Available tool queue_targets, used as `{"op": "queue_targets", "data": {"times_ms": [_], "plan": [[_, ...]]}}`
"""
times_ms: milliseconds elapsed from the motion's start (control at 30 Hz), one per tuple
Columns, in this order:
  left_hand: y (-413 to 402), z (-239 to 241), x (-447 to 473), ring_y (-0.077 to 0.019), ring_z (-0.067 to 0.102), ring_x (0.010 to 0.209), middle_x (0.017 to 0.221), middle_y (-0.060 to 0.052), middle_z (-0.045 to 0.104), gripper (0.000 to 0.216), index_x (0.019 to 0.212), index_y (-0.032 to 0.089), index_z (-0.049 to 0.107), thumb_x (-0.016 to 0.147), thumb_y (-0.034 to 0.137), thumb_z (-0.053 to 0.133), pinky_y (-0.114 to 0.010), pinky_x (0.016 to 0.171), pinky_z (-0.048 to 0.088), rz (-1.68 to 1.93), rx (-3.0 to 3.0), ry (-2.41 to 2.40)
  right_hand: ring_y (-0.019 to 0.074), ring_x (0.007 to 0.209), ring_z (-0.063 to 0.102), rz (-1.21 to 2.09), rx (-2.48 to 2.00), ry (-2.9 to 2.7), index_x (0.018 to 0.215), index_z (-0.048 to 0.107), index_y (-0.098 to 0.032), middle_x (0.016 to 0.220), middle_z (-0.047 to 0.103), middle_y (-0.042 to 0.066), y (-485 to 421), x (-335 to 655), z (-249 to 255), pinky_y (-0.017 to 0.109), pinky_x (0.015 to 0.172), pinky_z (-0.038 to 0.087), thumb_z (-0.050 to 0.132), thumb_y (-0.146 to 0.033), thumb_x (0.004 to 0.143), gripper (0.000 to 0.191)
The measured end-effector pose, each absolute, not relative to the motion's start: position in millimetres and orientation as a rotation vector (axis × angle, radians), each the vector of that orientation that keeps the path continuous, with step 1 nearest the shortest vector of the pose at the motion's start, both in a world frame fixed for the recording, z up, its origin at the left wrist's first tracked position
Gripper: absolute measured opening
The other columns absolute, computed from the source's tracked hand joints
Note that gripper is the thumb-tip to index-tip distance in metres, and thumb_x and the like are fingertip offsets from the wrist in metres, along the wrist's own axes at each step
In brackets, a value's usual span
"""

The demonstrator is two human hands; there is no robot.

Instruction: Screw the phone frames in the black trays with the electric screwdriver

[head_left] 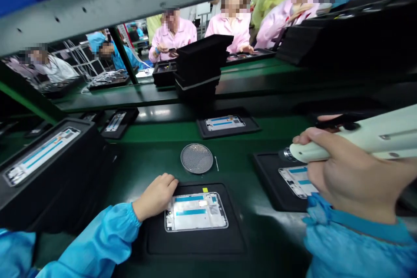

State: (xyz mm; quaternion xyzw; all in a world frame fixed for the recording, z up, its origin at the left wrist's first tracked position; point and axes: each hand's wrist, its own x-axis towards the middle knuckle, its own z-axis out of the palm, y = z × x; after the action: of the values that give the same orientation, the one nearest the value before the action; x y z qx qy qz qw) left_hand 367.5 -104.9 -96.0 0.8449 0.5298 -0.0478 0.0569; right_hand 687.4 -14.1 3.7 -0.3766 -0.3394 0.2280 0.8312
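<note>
My left hand (pixel 155 196) rests with curled fingers on the upper left corner of a black tray (pixel 195 243), touching the edge of the phone frame (pixel 195 211) that lies in it. The frame is silver with blue strips. My right hand (pixel 348 173) is raised at the right and wrapped round a cream-coloured electric screwdriver (pixel 355 141), whose metal tip points left above a second black tray (pixel 270 180) with another phone frame (pixel 298 180). A round mesh dish (pixel 196 158) sits on the green belt just beyond the near tray.
A green conveyor belt (pixel 156 156) carries more trays with phone frames (pixel 224 123), (pixel 115 121). A large black fixture with a frame (pixel 42 156) stands at the left. Stacked black trays (pixel 202 67) rise behind. Several people in pink and blue coats work across the line.
</note>
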Motion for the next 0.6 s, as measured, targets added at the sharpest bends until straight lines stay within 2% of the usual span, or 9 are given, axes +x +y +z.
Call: {"op": "queue_targets", "data": {"times_ms": [100,200,367,600], "plan": [[-105.1,-81.4,341.4,-0.0196,0.064,0.099,0.11,-0.006,0.065,0.018,0.111,0.014,0.063,0.096,0.024,0.061,-0.04,0.088,0.056,-0.371,2.493,1.731,0.0167,0.051,0.06,0.461,-0.787,-0.695,0.054,0.058,-0.017,0.062,0.064,0.0,-14.9,688.8,6.5,0.034,0.049,0.051,0.077,-0.007,0.047,0.023],[-94.2,-68.4,311.7,-0.0195,0.065,0.099,0.111,-0.007,0.065,0.024,0.112,0.014,0.063,0.097,0.033,0.062,-0.039,0.085,0.057,-0.531,2.399,1.872,0.0176,0.055,0.061,0.477,-0.816,-0.677,0.055,0.059,-0.017,0.064,0.064,0.0,-14.4,691.6,5.7,0.036,0.052,0.053,0.079,-0.009,0.046,0.022],[-79.6,-60.7,285.7,-0.0214,0.064,0.105,0.117,-0.008,0.064,0.027,0.116,0.015,0.062,0.097,0.034,0.062,-0.042,0.089,0.056,-0.651,2.319,1.964,0.0164,0.057,0.06,0.474,-0.877,-0.668,0.059,0.062,-0.016,0.065,0.064,-0.001,-13.4,695.3,3.6,0.036,0.056,0.054,0.081,-0.011,0.048,0.022],[-78.9,-63.9,257.2,-0.0222,0.063,0.107,0.121,-0.009,0.063,0.029,0.12,0.016,0.061,0.097,0.034,0.062,-0.043,0.09,0.056,-0.731,2.238,2.164,0.0156,0.06,0.06,0.431,-0.876,-0.652,0.053,0.059,-0.018,0.062,0.062,-0.001,-15.7,694.6,12.7,0.033,0.056,0.054,0.079,-0.011,0.046,0.023]]}}
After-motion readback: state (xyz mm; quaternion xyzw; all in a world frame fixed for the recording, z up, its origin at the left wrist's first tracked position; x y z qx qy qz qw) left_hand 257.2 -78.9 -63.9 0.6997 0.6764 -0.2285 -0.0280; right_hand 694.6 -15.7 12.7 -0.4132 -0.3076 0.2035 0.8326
